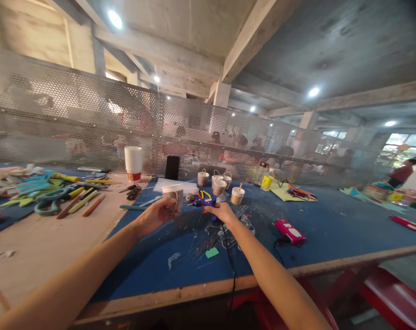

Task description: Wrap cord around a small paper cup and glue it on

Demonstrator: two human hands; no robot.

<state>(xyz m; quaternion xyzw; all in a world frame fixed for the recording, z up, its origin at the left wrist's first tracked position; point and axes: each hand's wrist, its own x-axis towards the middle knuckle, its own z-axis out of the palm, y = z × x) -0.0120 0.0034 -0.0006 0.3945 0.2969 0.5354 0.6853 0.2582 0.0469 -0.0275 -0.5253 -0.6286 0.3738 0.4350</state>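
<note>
My left hand [159, 213] is closed around a white paper cup [174, 194], holding it above the blue table cover [331, 229]. My right hand [221, 212] grips a blue hot glue gun [204, 202] whose nozzle points left at the cup. The gun's black cord [231, 270] runs down past my right forearm over the table edge. Several small finished paper-cup baskets with handles [219, 184] stand just beyond my hands.
A stack of white cups [133, 162] and a black phone [172, 167] stand near the perforated metal screen [91, 119]. Scissors, sticks and coloured foam pieces [57, 192] lie at left. A pink box [290, 230] lies at right. People sit behind the screen.
</note>
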